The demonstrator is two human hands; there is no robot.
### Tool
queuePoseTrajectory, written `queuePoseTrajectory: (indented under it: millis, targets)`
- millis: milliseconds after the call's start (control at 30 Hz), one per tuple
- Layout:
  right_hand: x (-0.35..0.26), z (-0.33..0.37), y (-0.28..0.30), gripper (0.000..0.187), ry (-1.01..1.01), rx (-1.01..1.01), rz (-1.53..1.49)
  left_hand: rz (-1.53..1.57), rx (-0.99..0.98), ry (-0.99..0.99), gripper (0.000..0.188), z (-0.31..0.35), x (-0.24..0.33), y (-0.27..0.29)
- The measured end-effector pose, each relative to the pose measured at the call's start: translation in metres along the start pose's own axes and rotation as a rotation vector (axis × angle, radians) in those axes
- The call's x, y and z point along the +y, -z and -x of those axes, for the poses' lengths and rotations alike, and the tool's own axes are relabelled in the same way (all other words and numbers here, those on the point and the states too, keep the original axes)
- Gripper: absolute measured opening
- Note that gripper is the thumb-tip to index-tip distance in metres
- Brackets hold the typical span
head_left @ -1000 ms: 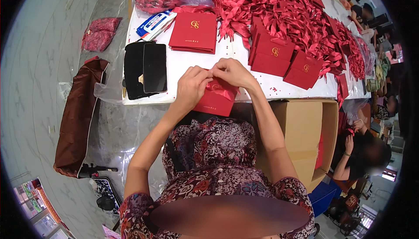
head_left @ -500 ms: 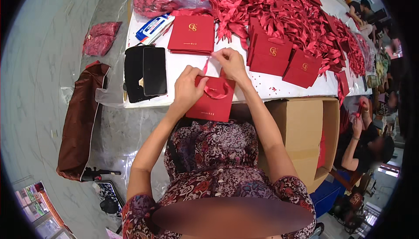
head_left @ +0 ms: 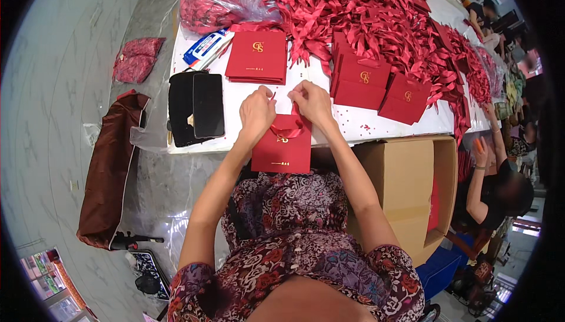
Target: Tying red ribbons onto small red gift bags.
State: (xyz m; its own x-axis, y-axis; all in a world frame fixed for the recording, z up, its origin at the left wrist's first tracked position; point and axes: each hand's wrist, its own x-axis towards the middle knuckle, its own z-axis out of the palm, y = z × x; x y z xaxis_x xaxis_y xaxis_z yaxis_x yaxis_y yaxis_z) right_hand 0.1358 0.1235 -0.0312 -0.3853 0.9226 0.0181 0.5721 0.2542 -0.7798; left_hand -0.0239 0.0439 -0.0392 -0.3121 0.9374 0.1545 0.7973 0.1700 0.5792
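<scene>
A small red paper bag (head_left: 281,156) with gold print lies at the table's front edge, its lower part reaching over my lap. A loop of red ribbon (head_left: 287,132) hangs over its upper part as a handle. Just beyond the bag's top edge, my left hand (head_left: 257,112) is closed, with a bit of red ribbon showing at its fingertips. My right hand (head_left: 315,104) pinches red ribbon beside it, and a length runs down from its fingers to the bag. The fingertips of the two hands are a little apart.
A stack of red bags (head_left: 256,57) lies straight ahead, more bags (head_left: 362,78) to the right before a heap of red ribbons (head_left: 365,19). At left are a phone (head_left: 208,105), black pouch (head_left: 181,107) and wipes pack (head_left: 207,48). A cardboard box (head_left: 406,189) stands right; a co-worker (head_left: 488,187) sits beyond.
My left hand has left the bag's top edge and moved up to the ribbon beside my right hand. The bag now lies uncovered below both hands. The view has shifted slightly.
</scene>
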Motion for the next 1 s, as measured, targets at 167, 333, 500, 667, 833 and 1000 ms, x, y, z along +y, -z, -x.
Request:
queuePoseTrajectory:
  millis: [167,333,500,667,833,1000]
  targets:
    - [0.012,0.002,-0.006,0.020,-0.039,-0.049,-0.347,0.342,-0.055,0.196,0.014,-0.003,0.013,0.003]
    - [0.010,0.002,-0.013,0.016,-0.047,-0.141,-0.668,0.411,-0.047,0.170,0.013,-0.002,0.022,0.005]
    - [0.006,0.009,-0.010,0.020,0.012,-0.086,-0.573,0.472,-0.109,0.207,0.013,-0.002,0.027,0.007]
    - [-0.008,0.023,-0.006,0.017,0.251,0.082,-0.102,0.610,-0.137,0.163,0.013,0.007,0.031,0.012]
    - [-0.008,0.028,-0.015,0.015,0.251,0.161,-0.092,0.573,0.003,0.134,0.025,0.032,-0.004,0.009]
    - [0.006,0.014,0.005,0.013,0.210,0.349,-0.247,1.115,-0.245,0.369,0.040,0.059,-0.022,0.041]
